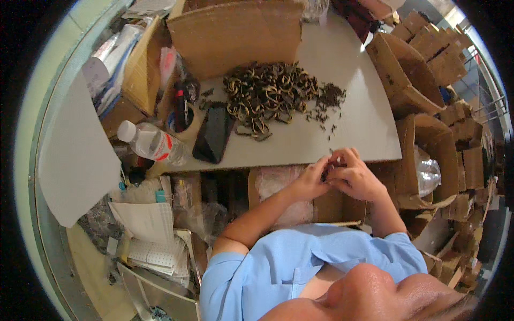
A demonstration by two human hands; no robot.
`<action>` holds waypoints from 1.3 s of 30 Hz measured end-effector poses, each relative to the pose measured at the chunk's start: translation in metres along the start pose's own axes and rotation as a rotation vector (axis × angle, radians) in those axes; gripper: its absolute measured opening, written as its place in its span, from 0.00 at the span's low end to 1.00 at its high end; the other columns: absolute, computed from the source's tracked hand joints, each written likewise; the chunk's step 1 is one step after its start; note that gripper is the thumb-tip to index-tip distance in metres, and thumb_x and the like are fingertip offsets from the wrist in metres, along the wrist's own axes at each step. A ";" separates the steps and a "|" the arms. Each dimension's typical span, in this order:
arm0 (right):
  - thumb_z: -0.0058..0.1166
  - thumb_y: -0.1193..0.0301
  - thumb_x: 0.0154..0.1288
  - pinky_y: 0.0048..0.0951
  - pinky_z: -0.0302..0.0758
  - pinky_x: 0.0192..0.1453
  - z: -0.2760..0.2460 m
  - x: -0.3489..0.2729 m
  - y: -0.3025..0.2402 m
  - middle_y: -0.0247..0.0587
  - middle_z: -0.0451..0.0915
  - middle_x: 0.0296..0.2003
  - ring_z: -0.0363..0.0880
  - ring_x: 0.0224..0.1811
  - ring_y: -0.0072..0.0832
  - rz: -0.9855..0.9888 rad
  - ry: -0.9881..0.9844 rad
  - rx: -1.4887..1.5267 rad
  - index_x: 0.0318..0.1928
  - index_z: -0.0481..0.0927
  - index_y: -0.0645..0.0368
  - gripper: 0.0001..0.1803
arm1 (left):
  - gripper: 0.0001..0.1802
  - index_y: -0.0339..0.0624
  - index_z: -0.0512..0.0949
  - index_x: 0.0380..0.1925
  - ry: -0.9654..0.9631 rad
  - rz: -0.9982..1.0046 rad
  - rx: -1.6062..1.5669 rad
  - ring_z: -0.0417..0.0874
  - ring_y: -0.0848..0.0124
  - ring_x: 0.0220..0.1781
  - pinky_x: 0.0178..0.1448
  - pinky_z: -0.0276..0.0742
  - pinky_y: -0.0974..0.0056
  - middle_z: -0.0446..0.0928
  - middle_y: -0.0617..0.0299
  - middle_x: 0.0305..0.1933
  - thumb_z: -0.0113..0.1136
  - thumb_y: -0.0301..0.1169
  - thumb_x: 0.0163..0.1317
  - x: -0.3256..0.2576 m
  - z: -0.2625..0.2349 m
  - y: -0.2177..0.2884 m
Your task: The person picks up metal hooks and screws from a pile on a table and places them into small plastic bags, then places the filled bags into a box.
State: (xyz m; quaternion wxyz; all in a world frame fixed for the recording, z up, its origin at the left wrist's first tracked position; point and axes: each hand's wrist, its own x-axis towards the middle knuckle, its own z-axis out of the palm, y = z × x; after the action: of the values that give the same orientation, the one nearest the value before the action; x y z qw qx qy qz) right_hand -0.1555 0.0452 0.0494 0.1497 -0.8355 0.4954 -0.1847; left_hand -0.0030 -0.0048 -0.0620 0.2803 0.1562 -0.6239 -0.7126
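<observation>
My left hand and my right hand meet at the table's front edge, fingertips pinched together. A small dark piece shows between them, mostly hidden by the fingers, so its kind cannot be made out. Beyond the hands, a heap of dark and brass-coloured metal hooks or buckles lies on the white table. To the right of that heap is a smaller pile of tiny dark parts, some of them scattered toward my hands.
A cardboard box stands behind the heap. On the left are a black phone, a clear bottle, a tape roll with pens and a carton of papers. Open cartons crowd the right side; an open box sits below the table edge.
</observation>
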 end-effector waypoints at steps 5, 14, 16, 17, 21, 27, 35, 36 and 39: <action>0.64 0.79 0.44 0.35 0.76 0.44 0.005 -0.010 0.011 0.42 0.78 0.40 0.78 0.42 0.38 0.163 0.185 0.221 0.31 0.80 0.60 0.10 | 0.18 0.35 0.72 0.47 0.160 0.067 0.149 0.79 0.72 0.47 0.53 0.75 0.66 0.77 0.57 0.44 0.62 0.30 0.60 -0.001 0.001 0.015; 0.62 0.79 0.47 0.25 0.73 0.32 0.007 -0.015 0.014 0.40 0.77 0.28 0.76 0.28 0.32 0.370 0.196 0.459 0.31 0.76 0.63 0.10 | 0.05 0.36 0.76 0.29 0.327 0.253 0.270 0.73 0.78 0.28 0.31 0.70 0.71 0.75 0.63 0.27 0.58 0.27 0.59 -0.004 0.006 0.032; 0.61 0.79 0.47 0.26 0.72 0.32 0.008 -0.015 0.016 0.40 0.75 0.27 0.75 0.28 0.33 0.305 0.161 0.456 0.31 0.75 0.63 0.10 | 0.04 0.37 0.76 0.27 0.298 0.271 0.240 0.72 0.78 0.27 0.30 0.68 0.72 0.74 0.63 0.26 0.57 0.26 0.58 -0.003 0.006 0.028; 0.59 0.80 0.46 0.27 0.71 0.33 0.011 -0.017 0.020 0.40 0.74 0.27 0.74 0.29 0.33 0.250 0.149 0.483 0.31 0.74 0.62 0.10 | 0.03 0.37 0.75 0.26 0.270 0.290 0.202 0.70 0.78 0.26 0.29 0.66 0.72 0.73 0.64 0.25 0.56 0.25 0.57 -0.002 0.006 0.027; 0.54 0.81 0.47 0.28 0.68 0.35 0.011 -0.017 0.020 0.40 0.72 0.27 0.71 0.30 0.34 0.181 0.139 0.591 0.28 0.70 0.62 0.07 | 0.04 0.38 0.75 0.26 0.186 0.212 0.147 0.70 0.79 0.27 0.29 0.65 0.72 0.72 0.66 0.26 0.56 0.25 0.57 -0.005 -0.003 0.029; 0.50 0.81 0.56 0.19 0.60 0.32 0.009 -0.038 0.046 0.28 0.64 0.24 0.61 0.28 0.17 0.371 0.423 0.896 0.26 0.66 0.61 0.07 | 0.07 0.42 0.75 0.27 0.527 0.194 0.044 0.70 0.82 0.27 0.29 0.67 0.73 0.73 0.68 0.26 0.58 0.32 0.61 0.038 -0.050 0.094; 0.56 0.76 0.60 0.17 0.60 0.29 0.039 -0.059 0.055 0.25 0.66 0.23 0.60 0.26 0.13 0.519 0.447 0.796 0.30 0.71 0.61 0.06 | 0.07 0.41 0.72 0.37 0.710 0.665 -0.272 0.78 0.73 0.32 0.35 0.77 0.67 0.76 0.62 0.30 0.54 0.33 0.64 0.118 -0.106 0.228; 0.56 0.76 0.60 0.17 0.60 0.29 0.041 -0.063 0.056 0.26 0.66 0.23 0.60 0.26 0.12 0.544 0.429 0.770 0.30 0.72 0.62 0.06 | 0.09 0.40 0.72 0.39 0.492 0.599 -0.104 0.78 0.69 0.33 0.38 0.77 0.65 0.76 0.59 0.33 0.54 0.32 0.63 0.112 -0.095 0.214; 0.57 0.75 0.59 0.20 0.64 0.30 0.038 -0.077 0.060 0.29 0.70 0.23 0.63 0.27 0.15 0.566 0.439 0.728 0.30 0.74 0.64 0.06 | 0.10 0.38 0.76 0.37 -0.354 0.122 0.421 0.80 0.68 0.37 0.39 0.77 0.64 0.78 0.56 0.36 0.55 0.32 0.60 0.082 -0.051 0.148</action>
State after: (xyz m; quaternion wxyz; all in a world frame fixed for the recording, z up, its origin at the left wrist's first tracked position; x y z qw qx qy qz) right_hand -0.2183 0.0878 -0.0222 0.3675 -0.5036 0.6258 -0.4688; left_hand -0.0085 -0.1041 0.0839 0.1708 0.0461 -0.8057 -0.5653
